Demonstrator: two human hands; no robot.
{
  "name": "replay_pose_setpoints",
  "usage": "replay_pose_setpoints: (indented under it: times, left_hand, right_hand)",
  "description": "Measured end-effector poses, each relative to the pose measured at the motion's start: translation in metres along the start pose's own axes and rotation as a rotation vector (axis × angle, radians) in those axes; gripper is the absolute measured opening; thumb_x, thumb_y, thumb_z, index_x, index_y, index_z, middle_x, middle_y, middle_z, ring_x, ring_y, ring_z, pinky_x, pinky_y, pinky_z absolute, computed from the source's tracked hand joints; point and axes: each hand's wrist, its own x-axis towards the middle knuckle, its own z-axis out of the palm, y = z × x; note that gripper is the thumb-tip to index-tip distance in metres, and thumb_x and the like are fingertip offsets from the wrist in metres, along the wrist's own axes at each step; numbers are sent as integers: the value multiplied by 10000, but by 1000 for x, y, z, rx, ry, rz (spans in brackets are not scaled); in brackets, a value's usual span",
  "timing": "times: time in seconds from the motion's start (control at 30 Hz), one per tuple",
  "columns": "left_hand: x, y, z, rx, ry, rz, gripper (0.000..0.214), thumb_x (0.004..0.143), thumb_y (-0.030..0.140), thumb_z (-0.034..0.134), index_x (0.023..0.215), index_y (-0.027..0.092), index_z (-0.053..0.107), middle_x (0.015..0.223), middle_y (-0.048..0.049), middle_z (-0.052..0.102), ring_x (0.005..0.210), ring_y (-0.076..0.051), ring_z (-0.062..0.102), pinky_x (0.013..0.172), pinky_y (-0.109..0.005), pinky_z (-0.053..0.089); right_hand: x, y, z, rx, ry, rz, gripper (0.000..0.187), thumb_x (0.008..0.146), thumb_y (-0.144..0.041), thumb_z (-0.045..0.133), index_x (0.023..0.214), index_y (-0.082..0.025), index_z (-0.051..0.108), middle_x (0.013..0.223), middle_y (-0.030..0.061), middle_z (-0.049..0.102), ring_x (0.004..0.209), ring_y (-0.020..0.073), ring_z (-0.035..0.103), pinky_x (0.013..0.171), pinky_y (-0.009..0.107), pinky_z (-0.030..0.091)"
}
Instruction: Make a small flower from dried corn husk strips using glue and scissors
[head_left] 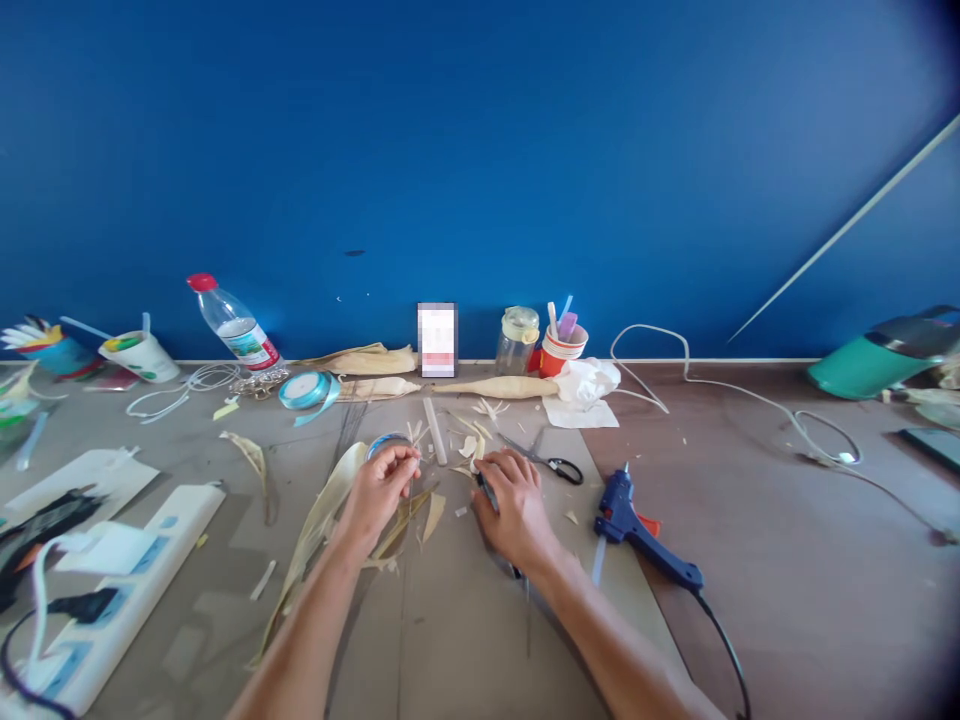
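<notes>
My left hand [384, 492] is closed in a pinch, and a thin wire [402, 620] runs down from it. Small pale strips of husk [417, 436] stick up just above its fingertips; whether they are joined to the wire I cannot tell. My right hand [516, 502] curls palm down over a dark-handled tool [487, 490], whose kind is mostly hidden. Between and around the hands lie dried corn husk pieces [433, 516] and scraps. Black-handled scissors [564, 470] rest just beyond my right hand. A roll of blue tape [388, 442] lies behind the left one.
A blue glue gun [636, 530] lies to the right, its cord trailing forward. At left is a power strip [154, 580] with plugs. Along the wall stand a bottle [238, 328], ribbon roll [304, 390], phone [438, 340], jar [517, 338], red cup [561, 352] and green kettle [874, 355].
</notes>
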Motion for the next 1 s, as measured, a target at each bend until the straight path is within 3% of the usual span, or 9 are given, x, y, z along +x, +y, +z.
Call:
replay_pose_setpoints:
  times: [0.43, 0.57, 0.73, 0.87, 1.0]
  left_hand:
    - [0, 5, 1, -100, -7, 4, 225, 730, 345, 598, 842, 150, 597, 651, 23, 559, 482, -70, 452, 512, -210, 364]
    - [-1, 5, 0, -177, -11, 24, 219, 753, 346, 583, 838, 145, 590, 644, 28, 544, 464, -60, 439, 497, -208, 347]
    - [-2, 3, 1, -176, -64, 10, 230, 753, 356, 594, 834, 140, 583, 654, 19, 564, 462, -66, 469, 503, -215, 357]
    - [-2, 0, 1, -161, -86, 17, 218, 759, 341, 597, 855, 145, 592, 657, 16, 578, 486, -69, 487, 520, -211, 367]
    - [-2, 0, 1, -143, -70, 26, 194, 752, 320, 602, 845, 149, 606, 651, 15, 587, 491, -64, 486, 530, -206, 379]
  right_hand:
    - [2, -1, -6, 1, -1, 48, 210, 794, -172, 543, 979, -186, 642, 900, 73, 648, 894, 232, 523, 824, 398, 359]
    - [3, -6, -10, 68, -123, -91, 288, 799, -184, 532, 1077, -176, 608, 1024, 98, 639, 1007, 254, 503, 879, 413, 366]
    - [-2, -22, -9, 70, -362, -315, 380, 796, -229, 543, 1175, -226, 554, 1274, 46, 531, 1284, 297, 282, 1041, 482, 230]
    - [-5, -27, -6, 21, -474, -328, 251, 810, -260, 546, 1048, -236, 619, 1253, 10, 558, 1300, 305, 266, 1068, 495, 175]
    - [-2, -21, -7, -37, -447, -254, 173, 825, -240, 524, 939, -221, 653, 1149, 26, 623, 1260, 299, 332, 1052, 518, 174]
